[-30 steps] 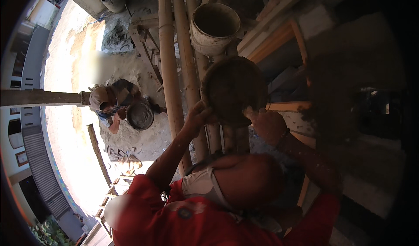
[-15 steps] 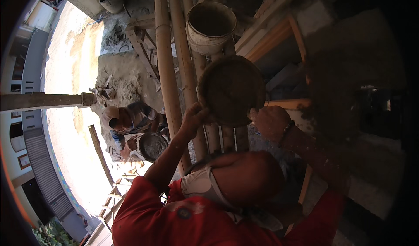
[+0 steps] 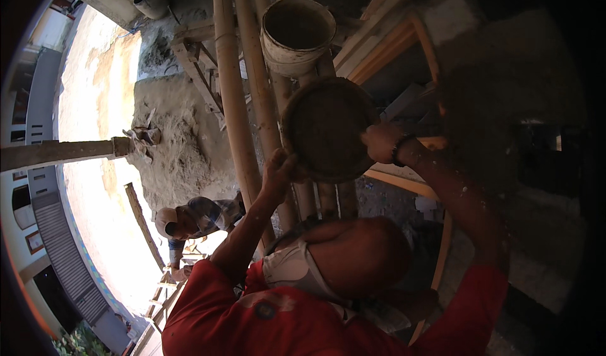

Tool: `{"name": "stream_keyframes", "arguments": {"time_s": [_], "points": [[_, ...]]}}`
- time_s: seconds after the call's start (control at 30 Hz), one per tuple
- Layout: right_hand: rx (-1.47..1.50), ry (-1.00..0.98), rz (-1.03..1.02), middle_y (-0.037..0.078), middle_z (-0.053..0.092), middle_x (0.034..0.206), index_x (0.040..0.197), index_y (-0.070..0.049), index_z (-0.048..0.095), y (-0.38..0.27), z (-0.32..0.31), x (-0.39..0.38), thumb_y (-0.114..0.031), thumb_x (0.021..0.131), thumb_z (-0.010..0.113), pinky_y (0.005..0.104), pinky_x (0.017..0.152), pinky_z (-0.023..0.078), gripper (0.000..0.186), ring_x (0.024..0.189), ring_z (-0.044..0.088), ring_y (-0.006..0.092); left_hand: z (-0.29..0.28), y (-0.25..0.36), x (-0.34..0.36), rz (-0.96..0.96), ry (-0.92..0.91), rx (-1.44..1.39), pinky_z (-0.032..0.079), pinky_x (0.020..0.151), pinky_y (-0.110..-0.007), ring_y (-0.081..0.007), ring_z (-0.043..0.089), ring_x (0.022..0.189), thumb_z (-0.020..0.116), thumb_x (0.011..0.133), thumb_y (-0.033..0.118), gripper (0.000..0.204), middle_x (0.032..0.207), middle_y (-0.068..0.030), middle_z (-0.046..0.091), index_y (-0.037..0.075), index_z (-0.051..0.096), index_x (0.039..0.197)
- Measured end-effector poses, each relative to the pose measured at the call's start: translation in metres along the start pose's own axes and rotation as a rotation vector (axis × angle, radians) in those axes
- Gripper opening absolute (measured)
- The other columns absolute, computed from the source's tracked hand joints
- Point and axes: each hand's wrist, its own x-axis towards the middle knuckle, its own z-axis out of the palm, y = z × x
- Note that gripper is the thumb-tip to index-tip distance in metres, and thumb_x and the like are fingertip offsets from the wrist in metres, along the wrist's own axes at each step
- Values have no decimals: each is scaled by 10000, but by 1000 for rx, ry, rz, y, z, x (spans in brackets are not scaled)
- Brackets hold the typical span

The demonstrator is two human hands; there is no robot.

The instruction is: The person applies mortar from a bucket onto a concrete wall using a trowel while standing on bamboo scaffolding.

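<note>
One round, dark basin (image 3: 323, 179) near whitish bucket (image 3: 293, 60): left hand (image 3: 278, 173) grips rim; right hand (image 3: 384, 143) curled, hold I can't tell.

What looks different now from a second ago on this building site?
The right hand has moved up along the right side of the round basin. The co-worker has moved down the picture, and the pan that person held no longer shows. The left hand stays at the rim's lower left; the pale bucket still stands beyond the basin.
</note>
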Motion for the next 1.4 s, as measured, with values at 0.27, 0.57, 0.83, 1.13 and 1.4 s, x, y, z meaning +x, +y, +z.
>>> {"name": "stream_keyframes", "arguments": {"time_s": [0.27, 0.57, 0.83, 1.13, 1.4], "points": [[1150, -114, 211, 71, 599, 665, 833, -5, 608, 4, 69, -1, -230, 881, 584, 312, 472, 452, 231, 508, 572, 160, -10, -12, 18, -9, -40, 102, 566, 593, -282, -161, 679, 764, 573, 969, 235, 237, 918, -80, 660, 62, 517, 1122], [1463, 38, 215, 66, 571, 586, 861, 36, 612, -11, 77, -30, -231, 848, 628, 275, 419, 408, 268, 462, 539, 116, -5, 5, 4, -61, -37, -32, 597, 605, -299, -170, 676, 786, 587, 949, 163, 165, 916, -70, 634, 45, 534, 1051], [536, 649, -50, 163, 663, 740, 987, 51, 633, -4, 51, -19, -218, 830, 614, 357, 589, 545, 312, 608, 679, 220, -7, 8, 5, -66, -83, -3, 598, 612, -298, -161, 666, 812, 594, 946, 173, 195, 988, -76, 615, 40, 534, 1075], [-341, 543, -10, 154, 639, 745, 1038, -37, 628, -46, 53, -63, -134, 882, 560, 429, 576, 557, 196, 713, 695, 314, -3, 5, 2, -22, -25, 7, 574, 591, -293, -173, 675, 737, 584, 961, 208, 207, 920, -84, 648, 46, 537, 1080], [-95, 410, -101, 116, 651, 709, 1067, -23, 623, -37, 29, -50, -157, 878, 568, 370, 510, 544, 238, 657, 686, 254, -4, 7, 2, -37, 5, 19, 574, 577, -305, -159, 661, 693, 598, 939, 127, 103, 896, -75, 640, 49, 550, 986]]}}
